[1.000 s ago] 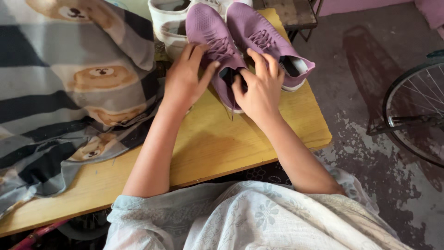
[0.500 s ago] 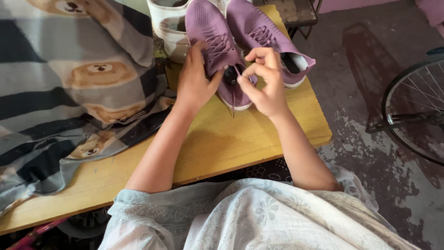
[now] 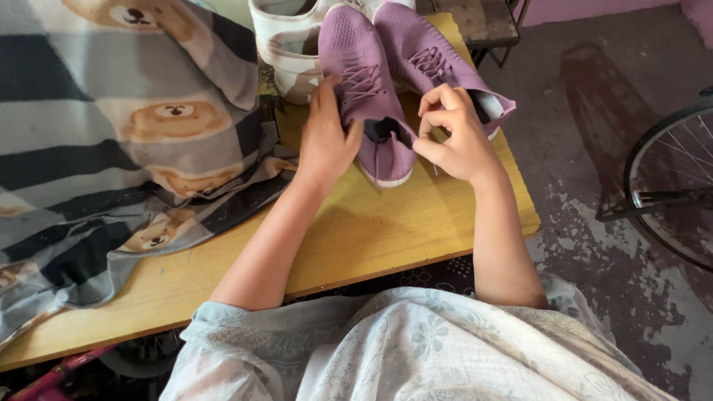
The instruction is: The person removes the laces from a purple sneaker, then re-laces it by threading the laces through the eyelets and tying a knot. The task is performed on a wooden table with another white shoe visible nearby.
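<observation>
1. Mauve knit shoe point(image 3: 368, 89), upper centre of frame, toe pointing away, on the yellow counter point(image 3: 371, 230) beside its pair point(image 3: 434, 63).
2. Left hand point(image 3: 324, 141): grip pressed on the shoe's left flank; best kept firm so it cannot slide.
3. Right hand point(image 3: 454, 137): fingers pinching the lace end at the collar; a straight, even pull suits.

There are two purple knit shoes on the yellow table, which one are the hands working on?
The nearer purple knit shoe, on the left: the left hand steadies its side. The right hand is closed beside its heel. The other purple shoe lies untouched.
</observation>
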